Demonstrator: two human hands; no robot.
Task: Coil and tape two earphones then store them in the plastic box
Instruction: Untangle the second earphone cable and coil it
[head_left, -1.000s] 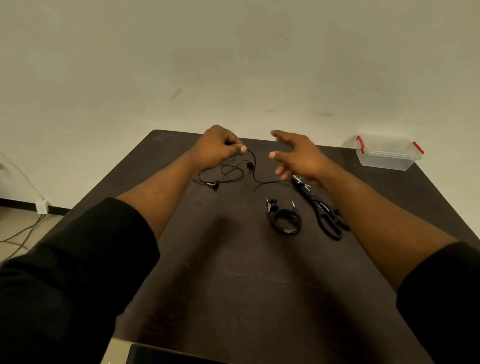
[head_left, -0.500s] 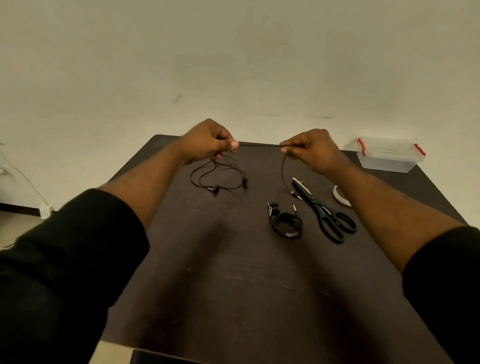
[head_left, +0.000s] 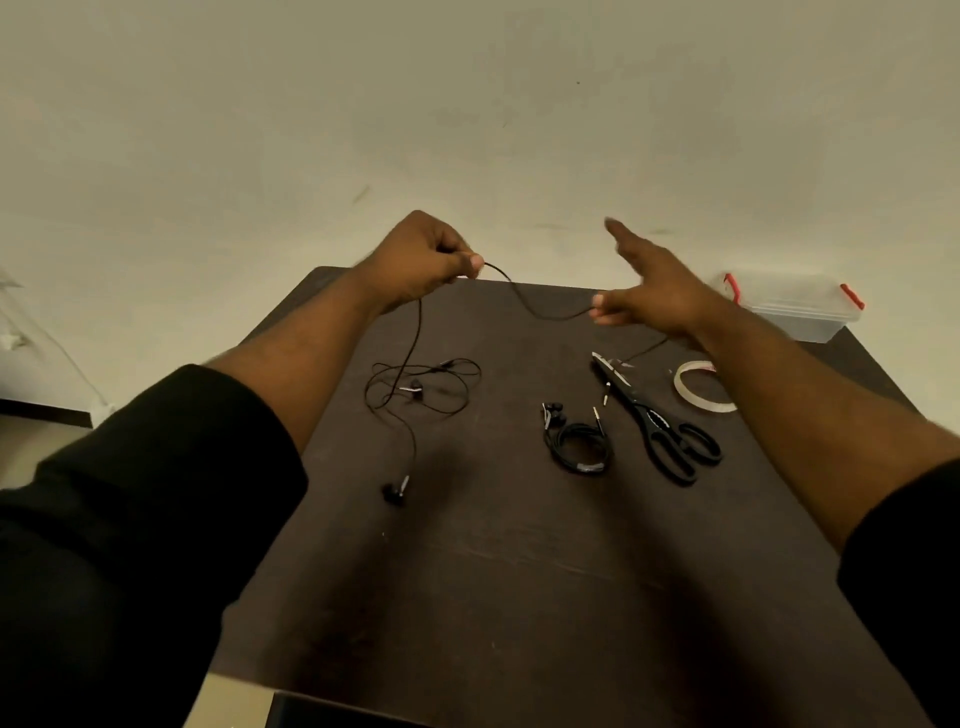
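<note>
Left hand (head_left: 421, 260): raised above far table edge, fingers curled, pinched cable of loose earphone (head_left: 415, 384). Cable sagged across to right hand (head_left: 649, 291); index finger pointed out, lower fingers appeared to nip cable, contact blurred. Rest of cable lay in slack loops on dark table (head_left: 493, 571), one earbud nearer viewer. Coiled earphone (head_left: 579, 447) lay just left of black scissors (head_left: 660, 415). Tape roll (head_left: 701, 389) right of scissors. Plastic box (head_left: 795, 306), red latches, lid on, far right corner.

Dark table (head_left: 519, 597): earphones (head_left: 576, 447), scissors (head_left: 660, 421), tape (head_left: 701, 387), box (head_left: 795, 306).
</note>
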